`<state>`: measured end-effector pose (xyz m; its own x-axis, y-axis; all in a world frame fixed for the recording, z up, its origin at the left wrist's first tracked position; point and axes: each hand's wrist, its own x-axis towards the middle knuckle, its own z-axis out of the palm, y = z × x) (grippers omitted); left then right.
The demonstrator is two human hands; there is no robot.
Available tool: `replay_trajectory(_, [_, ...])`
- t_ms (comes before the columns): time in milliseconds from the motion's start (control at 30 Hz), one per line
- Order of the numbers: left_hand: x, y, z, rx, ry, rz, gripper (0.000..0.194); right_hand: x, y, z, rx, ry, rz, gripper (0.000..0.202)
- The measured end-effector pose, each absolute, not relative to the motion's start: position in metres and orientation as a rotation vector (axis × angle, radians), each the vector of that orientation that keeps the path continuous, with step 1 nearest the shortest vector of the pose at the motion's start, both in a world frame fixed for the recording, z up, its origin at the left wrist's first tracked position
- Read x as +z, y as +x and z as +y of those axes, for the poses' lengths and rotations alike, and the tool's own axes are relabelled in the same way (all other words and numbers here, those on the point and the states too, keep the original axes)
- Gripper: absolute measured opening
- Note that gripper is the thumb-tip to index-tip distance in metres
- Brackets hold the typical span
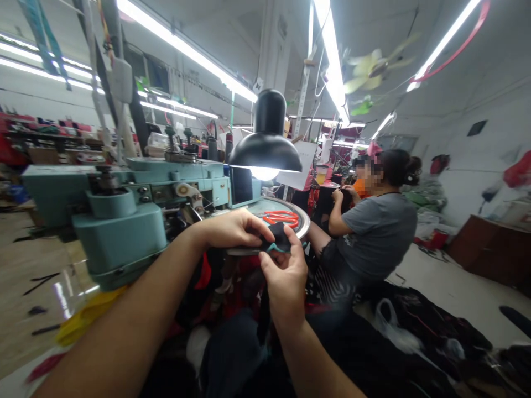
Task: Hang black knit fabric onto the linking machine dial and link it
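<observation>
Left of my fingers (256,223) I see a teal-green machine (120,237). My left hand (232,228) has thumb and forefinger pinched on the left side of a black fabric piece (280,233) with teal edging (277,247). A lit black lamp (265,149) hangs above the fingers; red-handled scissors (281,217) lie just beyond them on a round plate (306,217). My right hand (288,276) grips the fabric's right side. Farther right sits a co-worker (379,232) in grey.

Black fabric (279,234), wavy teal edge (277,248), held up
</observation>
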<state>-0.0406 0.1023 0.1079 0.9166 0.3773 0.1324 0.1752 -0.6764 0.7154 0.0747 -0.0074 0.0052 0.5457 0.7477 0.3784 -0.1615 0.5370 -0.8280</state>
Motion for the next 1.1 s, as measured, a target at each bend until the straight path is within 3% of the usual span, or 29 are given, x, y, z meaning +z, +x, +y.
replay_trajectory(1100, [0.1053, -0.0411, 0.1048, 0.329, 2.303, 0.411, 0.03, 0.0042, 0.0735, -0.0047, 0.519, -0.845, -0.859, 0.065])
